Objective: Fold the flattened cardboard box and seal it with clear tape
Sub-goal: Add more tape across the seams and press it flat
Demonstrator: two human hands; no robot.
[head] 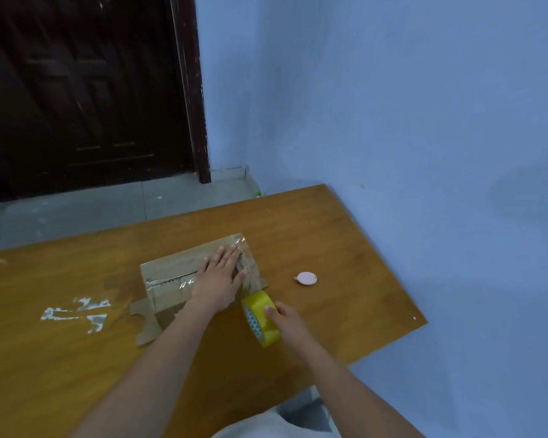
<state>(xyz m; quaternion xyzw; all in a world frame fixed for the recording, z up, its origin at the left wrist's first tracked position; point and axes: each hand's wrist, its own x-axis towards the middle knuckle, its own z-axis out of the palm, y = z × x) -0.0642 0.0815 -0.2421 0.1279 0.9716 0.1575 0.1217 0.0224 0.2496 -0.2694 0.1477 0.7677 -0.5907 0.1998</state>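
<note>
Box [171, 273] is folded and partly taped, with flaps near the front loose; left hand [219, 276] presses flat and open, right hand [285, 314] grips the tape roll [261, 320].

No readable text anywhere. Tape roll [261, 319], near the desk's [345, 248] right edge, shows a blue-and-white triangle pattern on its inner core, no letters or numbers legible. Box [174, 267] has plain brown faces under glossy tape, no print or label visible. Pink disc [307, 278], by the right edge, is unmarked. White patches [76, 312] on the desk's left part are scuffs or residue, not writing.
</note>
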